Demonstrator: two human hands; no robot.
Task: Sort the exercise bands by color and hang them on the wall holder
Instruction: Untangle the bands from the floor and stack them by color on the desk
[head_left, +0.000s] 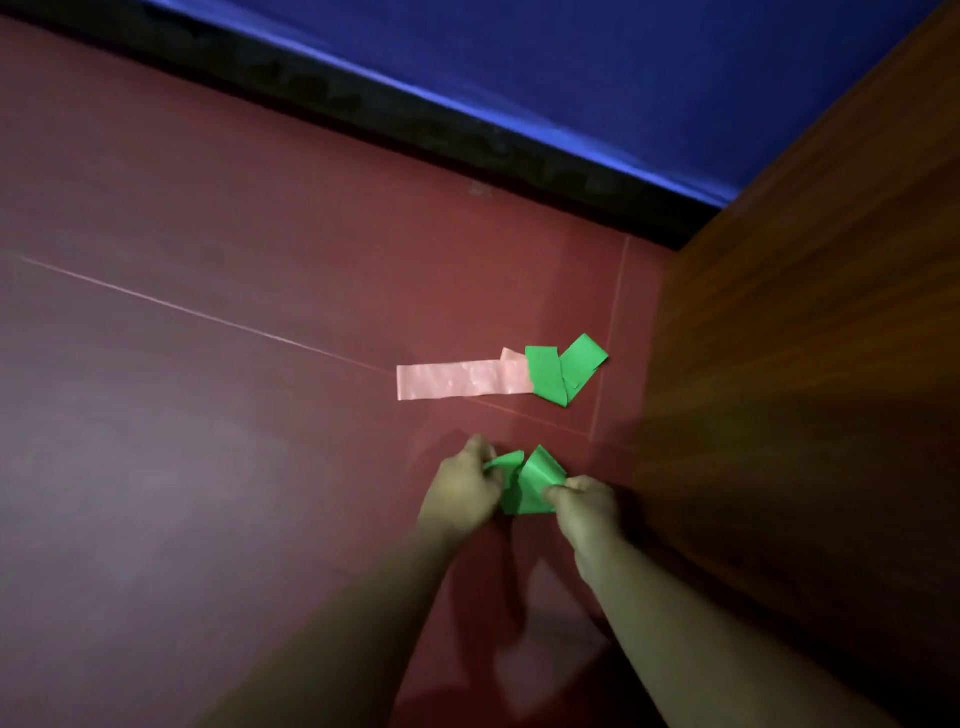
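Both the left hand (462, 488) and right hand (587, 506) pinch a green band (530, 486) over red floor (208, 415) by a wooden panel (805, 364).

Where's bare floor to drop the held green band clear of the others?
Bare floor left of the pink band, out to the black skirting. Crowded right: the folded green band overlaps the pink one's end beside the wooden panel, held green band just nearer the camera.

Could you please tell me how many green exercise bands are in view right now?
2. One green band is gripped by the left hand and right hand; the other green band lies folded on the floor, overlapping the pink band's end. More may be hidden.
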